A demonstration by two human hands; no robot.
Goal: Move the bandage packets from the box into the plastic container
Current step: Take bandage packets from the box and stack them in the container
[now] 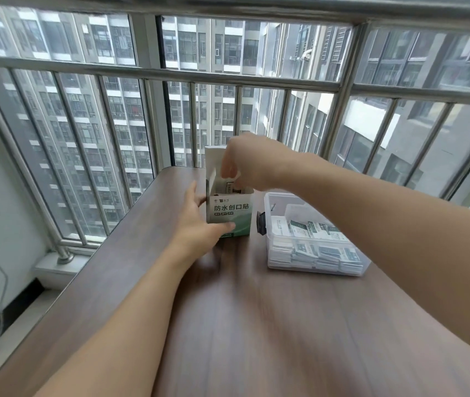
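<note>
On a brown wood-grain table (228, 325) beside a window: white-and-green bandage box (229, 214), upright, top flap open, near the far edge. Right hand (245, 164) reaching down into the open mouth, fingers curled inside around something at the top of the box; whether a packet is actually pinched, impossible to tell, contents largely hidden by fingers and flap. Left hand (199, 224) steadying the carton from its left side, thumb pressed across the lower front face, fingers wrapped behind. Just to the right of the box, apart from it: clear plastic container (279, 262), lidless, holding bandage packets (317, 245) stacked in rows along its near side and lying loose above. Small dark object (261, 223) between box and container, too blurred to identify. Beyond the table: steel window bars (153, 73), high-rise apartment blocks outside.
</note>
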